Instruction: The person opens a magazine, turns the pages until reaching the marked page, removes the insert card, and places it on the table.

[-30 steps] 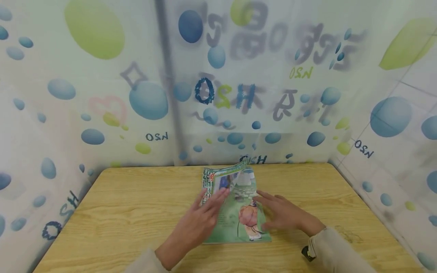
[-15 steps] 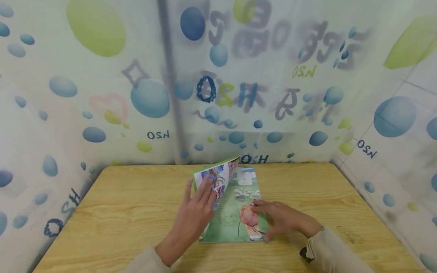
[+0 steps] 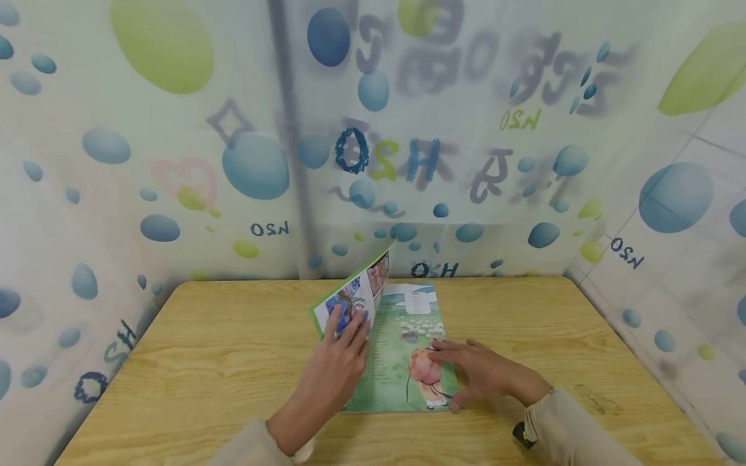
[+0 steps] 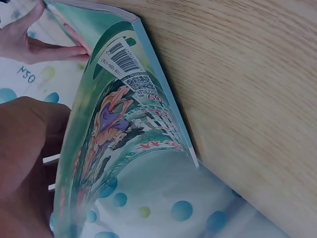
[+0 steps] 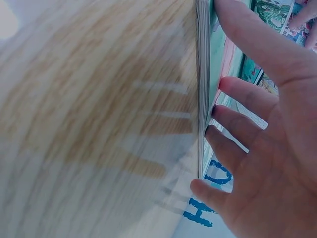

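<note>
A thin illustrated magazine (image 3: 387,375) lies on the table, its green page with a pink flower picture facing up. My left hand (image 3: 335,369) rests extended fingers on the inner side of a lifted leaf (image 3: 350,304), which stands slanted towards the left. The left wrist view shows the leaf's outer side, bent, with a barcode (image 4: 123,58) and cartoon figures. My right hand (image 3: 489,374) touches the magazine's right edge with spread fingers, thumb near the bottom corner. In the right wrist view, its fingertips meet the magazine's side (image 5: 203,89). My left thumb is hidden in the head view.
The magazine lies on a wood-grain table (image 3: 221,349). A pale curtain (image 3: 489,213) with blue and green dots and lettering stands behind and on both sides of the table. A dark band (image 3: 524,435) sits at my right cuff.
The lifted leaf has swung leftward and risen steeper, uncovering more of the green page. My left hand has shifted slightly left with it. My right hand has settled onto the magazine's lower right edge.
</note>
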The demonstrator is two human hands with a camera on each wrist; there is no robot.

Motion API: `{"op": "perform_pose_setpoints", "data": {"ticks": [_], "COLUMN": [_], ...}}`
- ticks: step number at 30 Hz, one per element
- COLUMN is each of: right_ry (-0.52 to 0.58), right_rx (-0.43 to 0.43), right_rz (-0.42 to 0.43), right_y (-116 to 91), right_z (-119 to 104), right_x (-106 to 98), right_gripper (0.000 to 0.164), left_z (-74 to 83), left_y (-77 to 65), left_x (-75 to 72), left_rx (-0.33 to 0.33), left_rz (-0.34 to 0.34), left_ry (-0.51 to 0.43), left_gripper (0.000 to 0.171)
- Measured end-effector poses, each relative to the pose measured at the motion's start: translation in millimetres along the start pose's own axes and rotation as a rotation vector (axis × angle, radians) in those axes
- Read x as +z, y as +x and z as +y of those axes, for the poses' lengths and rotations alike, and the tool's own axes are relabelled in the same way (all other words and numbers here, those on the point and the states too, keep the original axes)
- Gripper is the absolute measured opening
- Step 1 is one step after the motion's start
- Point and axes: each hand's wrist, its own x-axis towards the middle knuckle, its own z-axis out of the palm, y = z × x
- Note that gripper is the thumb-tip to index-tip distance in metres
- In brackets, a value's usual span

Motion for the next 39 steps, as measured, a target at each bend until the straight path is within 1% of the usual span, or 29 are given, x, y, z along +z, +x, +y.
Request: {"op": "perform_pose_setpoints", "data": {"ticks": [3,6,10,14,21,23,26,29,33,36,39], "right_ry": [0.011,0.019,0.021,0.022,0.015,0.010,0.012,0.017,0.022,0.020,0.014], "right_rx": [0.011,0.013,0.000,-0.018,-0.024,-0.019,-0.006,0.008,0.021,0.022,0.019], "right_rz": [-0.004,-0.005,0.001,0.009,0.011,0.009,-0.001,-0.011,-0.017,-0.016,-0.017], "right_y": [-0.4,-0.6,-0.7,-1.2,-0.9,-0.3,0.1,0.1,-0.5,-1.1,-1.6], "right_z": [-0.1,0.0,0.5,1.0,1.8,1.7,1.5,1.0,-0.1,-0.7,-0.8], "right_x": [0.1,0.3,0.6,0.6,0.5,0.2,-0.3,-0.8,-1.3,-1.2,-0.6], "right_gripper": [0.092,0.092,0.093,0.093,0.092,0.092,0.092,0.092,0.091,0.091,0.091], "left_z": [1.8,3.7,5.6,6.8,12.0,14.0,17.0,19.7,22.4,23.4,23.8], "left_y": [0.9,1.5,0.8,-0.3,-2.5,-3.0,-3.4,-4.0,-4.9,-5.4,-6.1], "left_x": [1.5,3.2,3.2,2.6,4.2,4.1,2.5,0.1,-2.2,-2.7,-2.7], "left_rx": [0.004,0.006,-0.007,-0.011,0.030,0.038,0.042,0.033,0.008,-0.019,-0.049], "left_rz": [-0.016,0.002,0.026,0.033,0.035,0.024,-0.009,-0.034,-0.045,-0.054,-0.059], "left_ry": [-0.020,-0.054,-0.068,-0.052,0.020,0.038,0.044,0.053,0.061,0.044,0.007], "left_gripper": [0.028,0.025,0.020,0.018,0.016,0.016,0.014,0.012,0.013,0.014,0.014]}}
